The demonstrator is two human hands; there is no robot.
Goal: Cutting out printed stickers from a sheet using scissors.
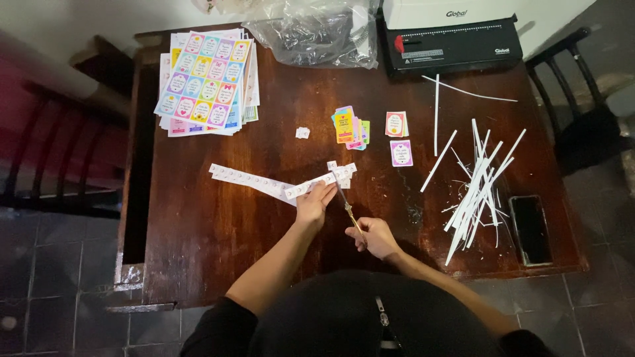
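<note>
My left hand (315,203) grips a white paper strip (321,181) printed with small stickers, held just above the dark wooden table (218,225). A second strip (248,178) lies crossed under it, running to the left. My right hand (375,236) is closed on the gold handles of small scissors (346,201), whose blades point up at the strip's right end. A small cut piece (332,165) sits at the strip's tip.
A stack of colourful sticker sheets (205,79) lies at the back left. Cut cards (351,125), (395,123), (401,153) sit mid-table. White paper offcuts (479,182) pile at right beside a dark phone (530,228). A plastic bag (311,30) and a binding machine (453,43) stand at the back.
</note>
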